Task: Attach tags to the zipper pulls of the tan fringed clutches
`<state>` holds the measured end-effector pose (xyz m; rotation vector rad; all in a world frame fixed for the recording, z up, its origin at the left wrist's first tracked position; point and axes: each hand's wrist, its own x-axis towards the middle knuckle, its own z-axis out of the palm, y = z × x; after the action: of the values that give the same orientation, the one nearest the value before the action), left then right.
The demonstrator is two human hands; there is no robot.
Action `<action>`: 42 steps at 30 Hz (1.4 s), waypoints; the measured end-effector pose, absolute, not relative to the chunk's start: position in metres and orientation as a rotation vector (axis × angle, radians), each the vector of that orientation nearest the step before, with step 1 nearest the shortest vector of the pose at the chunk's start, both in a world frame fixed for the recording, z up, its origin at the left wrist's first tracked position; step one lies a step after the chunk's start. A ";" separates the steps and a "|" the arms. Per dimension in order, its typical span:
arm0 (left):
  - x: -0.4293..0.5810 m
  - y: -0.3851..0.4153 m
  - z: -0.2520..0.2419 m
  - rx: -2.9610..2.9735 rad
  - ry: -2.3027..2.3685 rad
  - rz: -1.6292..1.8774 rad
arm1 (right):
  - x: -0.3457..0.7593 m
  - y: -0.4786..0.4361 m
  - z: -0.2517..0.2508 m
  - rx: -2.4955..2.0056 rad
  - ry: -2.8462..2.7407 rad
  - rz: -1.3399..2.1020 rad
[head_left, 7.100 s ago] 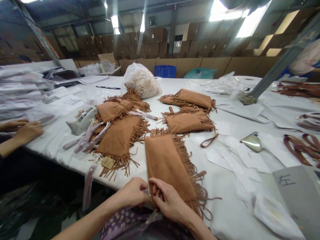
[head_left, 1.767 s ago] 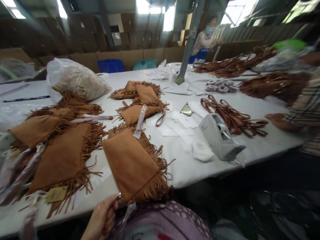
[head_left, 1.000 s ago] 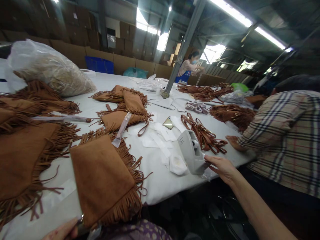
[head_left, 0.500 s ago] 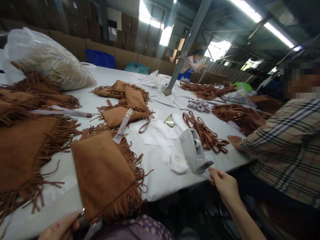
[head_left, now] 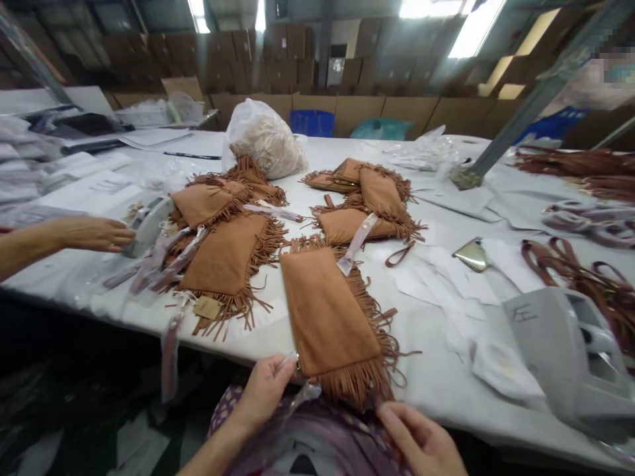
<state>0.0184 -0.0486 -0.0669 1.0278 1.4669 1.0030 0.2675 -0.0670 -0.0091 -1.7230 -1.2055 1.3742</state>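
A brown fringed pouch (head_left: 332,311) lies flat at the table's front edge. My left hand (head_left: 268,387) is closed at its lower left corner, pinching the metal-clasped end of a wrist strap. Clear plastic wrap (head_left: 308,393) shows just below that corner. Beside the pouch's lower fringe, my right hand (head_left: 419,433) has thumb and fingers pressed together; what they hold, if anything, I cannot make out. A grey tape dispenser (head_left: 540,337) stands to the right, apart from my hands.
More fringed pouches (head_left: 223,251) with plastic-wrapped straps lie to the left, where another person's hand (head_left: 94,233) reaches to a second tape dispenser (head_left: 149,225). Behind stand a stuffed plastic bag (head_left: 268,142) and a metal post (head_left: 536,99). Brown straps (head_left: 585,277) lie at right.
My right hand has left the tape dispenser and come over to the pouch's lower fringe. My left hand stays at the pouch's corner. The view has turned left, bringing another person's hand into sight.
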 end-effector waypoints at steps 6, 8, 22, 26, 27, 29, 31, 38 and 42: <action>0.011 -0.058 -0.063 1.325 1.532 0.994 | 0.177 -0.031 -0.011 -1.428 -1.366 1.716; 0.007 -0.059 -0.065 1.408 1.546 0.964 | 0.165 -0.025 -0.021 -1.415 -1.363 1.741; -0.010 -0.058 -0.081 1.892 1.524 0.815 | 0.134 -0.002 -0.024 -1.825 -1.645 1.497; -0.013 -0.058 -0.082 1.958 1.476 0.751 | 0.132 -0.002 -0.021 -1.976 -1.605 1.604; -0.013 -0.058 -0.080 1.950 1.480 0.733 | 0.133 -0.002 -0.021 -1.996 -1.589 1.632; -0.015 -0.057 -0.073 1.886 1.512 0.721 | 0.134 -0.004 -0.020 -2.033 -1.546 1.687; -0.017 -0.055 -0.063 1.774 1.500 0.756 | 0.134 -0.006 -0.022 -2.043 -1.492 1.731; -0.026 -0.042 -0.048 1.109 1.124 0.940 | 0.115 -0.024 -0.047 -1.835 -1.392 1.629; -0.030 -0.039 -0.050 0.739 1.039 0.813 | 0.119 -0.038 -0.059 -1.799 -1.542 1.462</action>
<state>-0.0297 -0.0390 -0.0501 0.7394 1.0394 0.8130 0.1190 -0.0378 -0.0587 -1.7994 -1.5424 1.4619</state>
